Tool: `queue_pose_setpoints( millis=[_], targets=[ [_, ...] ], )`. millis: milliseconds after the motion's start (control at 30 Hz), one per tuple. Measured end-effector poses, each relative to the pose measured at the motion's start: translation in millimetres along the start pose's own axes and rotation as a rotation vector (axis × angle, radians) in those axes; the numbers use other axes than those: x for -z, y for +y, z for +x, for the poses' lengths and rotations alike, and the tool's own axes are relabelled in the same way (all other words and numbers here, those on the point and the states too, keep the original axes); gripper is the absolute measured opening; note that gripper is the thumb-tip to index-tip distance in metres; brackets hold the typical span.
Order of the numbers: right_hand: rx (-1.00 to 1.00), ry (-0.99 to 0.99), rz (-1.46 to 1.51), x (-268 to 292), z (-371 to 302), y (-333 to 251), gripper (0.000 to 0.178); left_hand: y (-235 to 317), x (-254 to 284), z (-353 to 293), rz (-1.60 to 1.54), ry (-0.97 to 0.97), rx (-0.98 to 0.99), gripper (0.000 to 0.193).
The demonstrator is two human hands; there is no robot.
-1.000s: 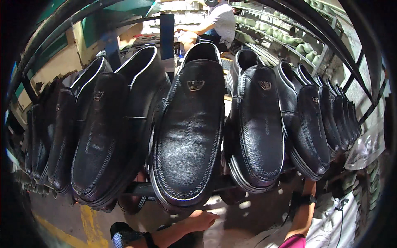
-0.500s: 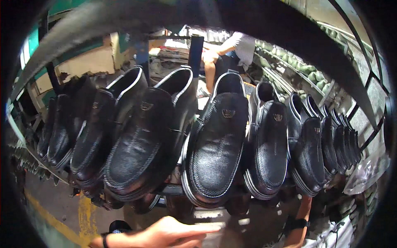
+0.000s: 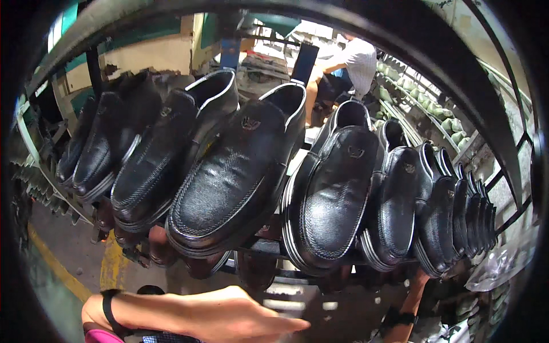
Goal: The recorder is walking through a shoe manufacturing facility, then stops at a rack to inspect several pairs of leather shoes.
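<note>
Black shoe [image 3: 329,206] beyond left fingers [image 3: 291,326], apart; right fingers hidden.

At the top of the frame, right of centre, was a person [image 3: 360,66] in a light-coloured shirt. Pale green shoe forms [image 3: 433,108] stood in rows at the upper right, below a pale wall [image 3: 457,23]. A clear plastic bag [image 3: 500,268] showed at the lower right. The upper left held a green panel [image 3: 154,31] and a beige board [image 3: 146,51]. A tilted blue post [image 3: 305,63] stood upper centre. Yellow stripes [image 3: 60,266] crossed the grey floor [image 3: 80,248] at the lower left.
</note>
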State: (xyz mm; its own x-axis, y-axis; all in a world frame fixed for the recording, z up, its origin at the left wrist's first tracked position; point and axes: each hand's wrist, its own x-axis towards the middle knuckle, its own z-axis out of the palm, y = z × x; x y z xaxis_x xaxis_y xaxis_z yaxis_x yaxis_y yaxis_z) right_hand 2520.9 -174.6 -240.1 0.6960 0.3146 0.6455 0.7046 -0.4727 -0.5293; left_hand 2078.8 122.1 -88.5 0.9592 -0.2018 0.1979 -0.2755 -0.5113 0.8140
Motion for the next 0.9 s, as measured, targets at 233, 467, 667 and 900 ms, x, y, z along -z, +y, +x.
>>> queue_pose_setpoints(
  millis=[233, 467, 667, 900],
  targets=[
    [-0.013, 0.015, 0.003, -1, -17, 3, 0.041, -90, -45, -30, 0.017, 0.002, 0.172, 0.036],
    [-0.006, 0.097, 0.029, -11, -22, -11, 0.042, -90, -38, -18, 0.201, 0.074, 0.082, 0.038],
    [0.028, 0.232, 0.076, -24, -37, -35, 0.043, -101, -33, -48, 0.011, 0.028, 0.094, 0.039],
    [0.009, 0.608, 0.037, -19, -94, -124, 0.031, -111, -48, -49, -0.159, 0.294, -0.197, 0.037]
  ],
)
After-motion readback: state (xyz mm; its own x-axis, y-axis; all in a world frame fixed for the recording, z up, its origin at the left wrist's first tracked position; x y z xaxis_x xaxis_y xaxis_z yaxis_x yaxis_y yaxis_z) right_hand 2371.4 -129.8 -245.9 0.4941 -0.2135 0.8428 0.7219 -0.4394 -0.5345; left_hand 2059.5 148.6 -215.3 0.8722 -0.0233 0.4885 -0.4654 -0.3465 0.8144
